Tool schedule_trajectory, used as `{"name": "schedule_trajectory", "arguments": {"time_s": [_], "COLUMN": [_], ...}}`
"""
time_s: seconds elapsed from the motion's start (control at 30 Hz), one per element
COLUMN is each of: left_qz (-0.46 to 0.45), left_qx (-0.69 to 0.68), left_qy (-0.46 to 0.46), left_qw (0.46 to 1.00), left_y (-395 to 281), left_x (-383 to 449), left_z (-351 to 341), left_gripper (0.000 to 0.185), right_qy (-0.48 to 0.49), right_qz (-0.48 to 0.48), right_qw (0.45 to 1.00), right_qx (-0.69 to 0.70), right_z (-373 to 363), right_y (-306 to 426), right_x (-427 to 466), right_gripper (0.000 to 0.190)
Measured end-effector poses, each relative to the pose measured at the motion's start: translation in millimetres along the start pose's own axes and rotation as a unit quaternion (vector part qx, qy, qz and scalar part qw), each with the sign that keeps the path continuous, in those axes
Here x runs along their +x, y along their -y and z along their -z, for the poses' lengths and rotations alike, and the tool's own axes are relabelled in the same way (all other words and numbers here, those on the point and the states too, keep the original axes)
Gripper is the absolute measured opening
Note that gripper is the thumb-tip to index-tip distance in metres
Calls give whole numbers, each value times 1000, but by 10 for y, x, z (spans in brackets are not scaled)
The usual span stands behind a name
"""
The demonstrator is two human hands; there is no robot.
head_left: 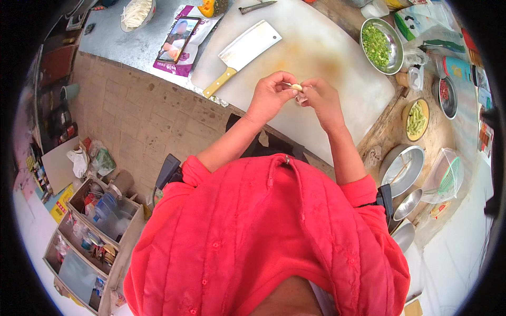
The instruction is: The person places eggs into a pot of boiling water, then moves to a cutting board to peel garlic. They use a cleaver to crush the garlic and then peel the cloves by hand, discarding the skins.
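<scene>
Both my hands meet over a large white cutting board (355, 91). Between thumb and fingers, my left hand (272, 94) holds a small pale piece that looks like a garlic clove (297, 87). My right hand (322, 98) pinches papery whitish skin (301, 99) right beside the clove. A cleaver (251, 44) with a yellow handle lies flat on the board, to the left of my hands. Near the board's far edge rests a small dark knife (257, 7).
A phone (178, 39) lies on a purple-and-white packet at the left, near a bowl of white shreds (136, 15) and cut pumpkin (212, 7). On the right stand a metal bowl of chopped greens (393, 59), a yellow bowl of green strips (417, 119) and a metal basin (402, 170).
</scene>
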State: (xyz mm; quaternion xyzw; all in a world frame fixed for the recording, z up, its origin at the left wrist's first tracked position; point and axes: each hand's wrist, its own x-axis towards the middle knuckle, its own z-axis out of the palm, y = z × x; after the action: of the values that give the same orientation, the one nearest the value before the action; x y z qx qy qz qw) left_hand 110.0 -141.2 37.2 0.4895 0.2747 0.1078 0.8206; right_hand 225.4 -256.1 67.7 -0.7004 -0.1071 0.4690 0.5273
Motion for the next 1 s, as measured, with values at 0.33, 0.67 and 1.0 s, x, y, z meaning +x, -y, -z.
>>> {"name": "schedule_trajectory", "arguments": {"time_s": [0.33, 0.67, 1.0], "left_qz": [-21, -22, 82], "left_qx": [79, 38, -124], "left_qy": [-12, -22, 17], "left_qw": [997, 999, 989], "left_y": [-58, -103, -128], "left_x": [-42, -59, -38], "left_z": [-4, 51, 154], "left_gripper": [10, 10, 20], "right_qy": [10, 10, -17], "right_qz": [60, 63, -19], "right_qw": [997, 996, 1000], "right_qx": [-56, -54, 7], "right_z": [-9, -52, -20], "right_y": [25, 19, -33], "right_x": [8, 12, 60], "right_gripper": [5, 5, 11]}}
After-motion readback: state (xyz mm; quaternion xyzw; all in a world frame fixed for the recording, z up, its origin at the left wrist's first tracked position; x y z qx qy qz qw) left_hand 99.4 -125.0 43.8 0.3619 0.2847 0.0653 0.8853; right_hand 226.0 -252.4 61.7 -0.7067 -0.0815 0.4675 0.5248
